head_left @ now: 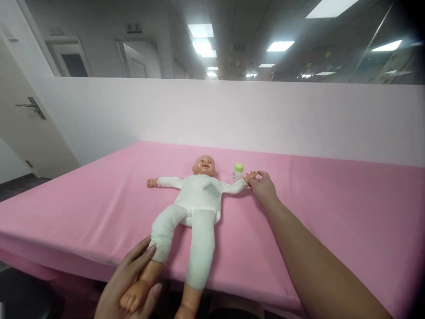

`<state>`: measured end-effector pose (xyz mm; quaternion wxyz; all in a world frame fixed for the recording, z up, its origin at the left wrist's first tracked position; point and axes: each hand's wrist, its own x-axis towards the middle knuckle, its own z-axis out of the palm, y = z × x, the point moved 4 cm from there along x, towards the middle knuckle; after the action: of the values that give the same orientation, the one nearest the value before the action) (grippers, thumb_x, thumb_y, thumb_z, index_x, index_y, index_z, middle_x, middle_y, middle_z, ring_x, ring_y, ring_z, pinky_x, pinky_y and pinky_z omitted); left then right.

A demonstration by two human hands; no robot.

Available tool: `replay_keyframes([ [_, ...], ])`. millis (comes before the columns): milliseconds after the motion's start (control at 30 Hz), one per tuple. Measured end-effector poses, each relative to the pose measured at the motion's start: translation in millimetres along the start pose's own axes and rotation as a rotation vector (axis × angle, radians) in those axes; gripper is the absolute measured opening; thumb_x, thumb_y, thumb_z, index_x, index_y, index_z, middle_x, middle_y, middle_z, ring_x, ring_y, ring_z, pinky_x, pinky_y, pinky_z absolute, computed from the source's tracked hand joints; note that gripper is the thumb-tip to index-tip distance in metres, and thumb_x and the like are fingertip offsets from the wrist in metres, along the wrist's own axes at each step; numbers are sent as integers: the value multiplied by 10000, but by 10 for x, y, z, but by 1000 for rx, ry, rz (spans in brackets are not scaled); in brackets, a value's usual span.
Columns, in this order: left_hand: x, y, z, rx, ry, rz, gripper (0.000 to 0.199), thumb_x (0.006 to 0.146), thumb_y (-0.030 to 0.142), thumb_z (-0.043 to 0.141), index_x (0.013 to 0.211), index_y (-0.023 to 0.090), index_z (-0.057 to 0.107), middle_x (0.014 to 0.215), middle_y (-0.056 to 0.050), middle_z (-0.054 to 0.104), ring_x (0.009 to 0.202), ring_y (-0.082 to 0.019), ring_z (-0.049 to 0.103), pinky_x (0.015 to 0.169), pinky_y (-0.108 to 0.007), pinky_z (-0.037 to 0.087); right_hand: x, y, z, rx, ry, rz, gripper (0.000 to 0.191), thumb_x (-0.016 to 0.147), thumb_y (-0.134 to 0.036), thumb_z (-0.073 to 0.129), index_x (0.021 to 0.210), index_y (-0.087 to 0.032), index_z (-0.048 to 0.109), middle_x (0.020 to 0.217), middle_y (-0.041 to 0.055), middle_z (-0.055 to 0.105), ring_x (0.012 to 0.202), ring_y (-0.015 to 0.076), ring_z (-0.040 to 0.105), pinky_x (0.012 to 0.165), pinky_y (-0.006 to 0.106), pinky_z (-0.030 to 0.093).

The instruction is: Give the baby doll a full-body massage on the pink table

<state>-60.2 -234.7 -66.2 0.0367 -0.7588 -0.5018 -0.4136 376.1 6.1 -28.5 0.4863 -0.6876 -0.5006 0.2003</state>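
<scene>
Over there the left hand has its fingers curled round a doll's lower leg; the right hand seems to pinch its small hand, though contact is hard to see. The doll lies face-up on the pink-covered bench, a green-capped bottle beside that arm.

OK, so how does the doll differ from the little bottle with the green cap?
The doll lies on its back with its limbs spread, while the bottle stands upright. The doll is far larger than the bottle. The left hand and right hand both hold the doll; neither holds the bottle. Both things have whitish bodies and rest on the pink cloth.
</scene>
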Motion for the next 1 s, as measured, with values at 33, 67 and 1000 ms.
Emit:
replay_keyframes([
  [33,-8,-12,5,3,4,3,677,870,361,705,1512,324,494,1531,-100,541,1340,-336,603,1050,-447,581,-3,17,-17,-23,-8,38,753,845,-463,654,1500,-189,401,1169,132,733,1007,275,727,828,380,572],
  [67,0,-14,9,1,8,5,682,871,362,702,1518,322,489,1540,-99,531,1351,-336,593,1058,-449,575,-17,27,-26,-46,-31,79,771,831,-451,664,1509,-190,402,1193,144,724,1029,288,718,837,389,565],
  [1000,1598,91,595,-563,-317,-340,743,883,557,701,1538,284,479,1544,-98,544,1367,-348,571,1121,-499,507,-1050,-979,671,-158,-286,-860,439,896,-103,651,1263,-330,735,1281,-10,732,1219,219,626,1131,401,433],
])
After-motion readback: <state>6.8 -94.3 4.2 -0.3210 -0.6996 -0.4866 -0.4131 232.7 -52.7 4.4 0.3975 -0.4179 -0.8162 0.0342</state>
